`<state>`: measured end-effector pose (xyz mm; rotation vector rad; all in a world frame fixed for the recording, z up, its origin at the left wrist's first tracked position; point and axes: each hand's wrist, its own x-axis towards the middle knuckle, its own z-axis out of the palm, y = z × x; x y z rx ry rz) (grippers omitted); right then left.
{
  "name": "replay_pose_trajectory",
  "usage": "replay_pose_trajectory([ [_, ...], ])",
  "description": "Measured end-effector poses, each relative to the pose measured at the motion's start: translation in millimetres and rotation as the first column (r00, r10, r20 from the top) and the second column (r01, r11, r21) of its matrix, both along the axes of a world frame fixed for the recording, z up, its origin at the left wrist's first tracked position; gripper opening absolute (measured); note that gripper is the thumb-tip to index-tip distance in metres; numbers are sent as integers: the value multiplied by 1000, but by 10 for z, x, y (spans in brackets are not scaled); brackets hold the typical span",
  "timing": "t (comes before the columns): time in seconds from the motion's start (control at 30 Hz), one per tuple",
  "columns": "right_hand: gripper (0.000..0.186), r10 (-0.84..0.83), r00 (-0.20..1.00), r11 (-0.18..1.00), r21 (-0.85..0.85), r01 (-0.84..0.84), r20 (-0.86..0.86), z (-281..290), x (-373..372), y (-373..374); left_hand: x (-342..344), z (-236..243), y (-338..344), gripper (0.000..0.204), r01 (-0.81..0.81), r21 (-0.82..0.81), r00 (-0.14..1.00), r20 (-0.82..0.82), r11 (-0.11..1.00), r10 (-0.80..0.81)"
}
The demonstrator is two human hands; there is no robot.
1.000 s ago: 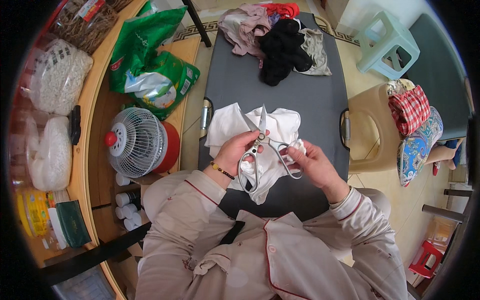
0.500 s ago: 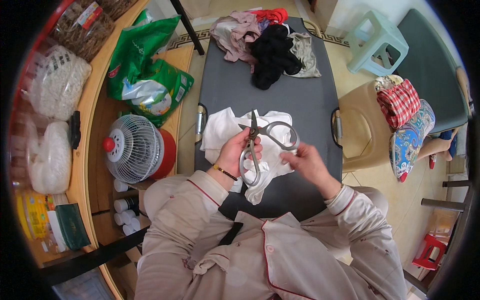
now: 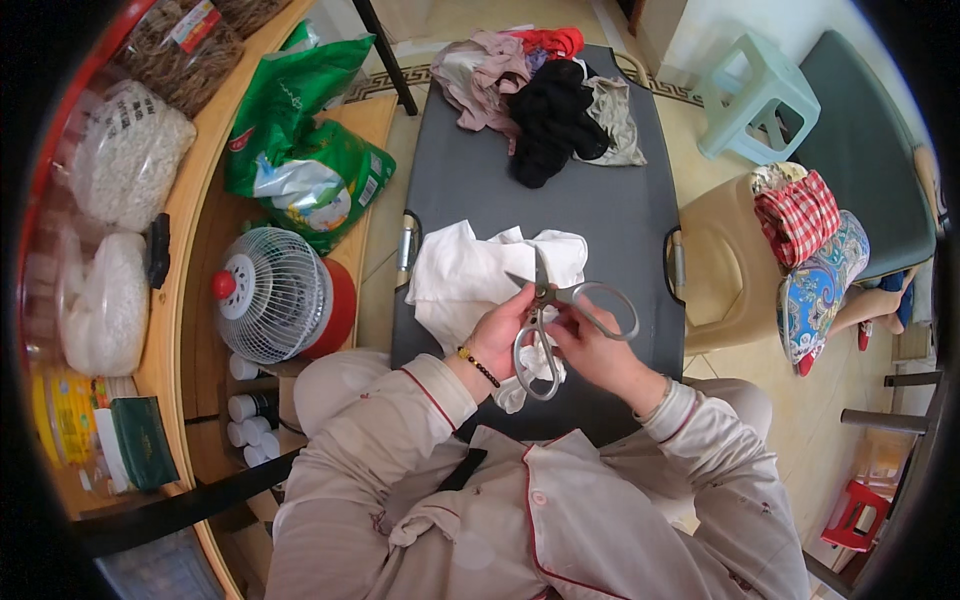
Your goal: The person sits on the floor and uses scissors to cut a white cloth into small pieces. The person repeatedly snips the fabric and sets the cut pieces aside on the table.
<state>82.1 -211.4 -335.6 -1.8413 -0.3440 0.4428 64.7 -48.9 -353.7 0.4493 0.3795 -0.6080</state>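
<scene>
A pair of large grey metal scissors (image 3: pixel 546 296) is held up in front of me with the blades apart and pointing away. My left hand (image 3: pixel 494 340), with a dark beaded bracelet at its wrist, grips them near the pivot. The fingers of my right hand (image 3: pixel 603 352) are bent in at the base of the handles, and one handle loop rises above that hand. Beneath the scissors a crumpled white cloth garment (image 3: pixel 455 270) lies on a grey padded cot (image 3: pixel 625 225); my hands hide part of it.
Toward the far end of the cot lie black clothing (image 3: pixel 555 120), pink fabric (image 3: pixel 485 80) and a pale cloth. On the left, a wooden shelf holds a white-caged fan (image 3: pixel 275 295) and green bags (image 3: pixel 320 185). A beige plastic seat (image 3: pixel 725 260) and pale green stool (image 3: pixel 760 95) stand right.
My right hand has moved left from the outer handle loop to the handles' base near the pivot. The scissors and left hand have shifted slightly right.
</scene>
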Motion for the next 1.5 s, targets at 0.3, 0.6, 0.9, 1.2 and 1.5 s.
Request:
replay_pose_trajectory([
  [0.3,30,66,792,988,-150,33,607,431,4,-111,171,-130,119,30,-248,315,963,-24,916,269],
  [0.6,42,192,974,960,-184,-211,-120,340,-259,25,116,-6,-68,31,-209,456,978,110,865,178],
  [0.9,50,172,681,916,-371,156,711,441,21,-113,269,370,-127,35,-249,505,934,350,826,67],
  [1.2,64,-111,993,992,-64,113,26,209,62,-166,135,421,-156,35,-282,559,826,554,780,-98],
  [1.5,20,129,813,675,651,348,-568,561,377,-699,-159,185,220,18,-366,916,802,400,165,-443],
])
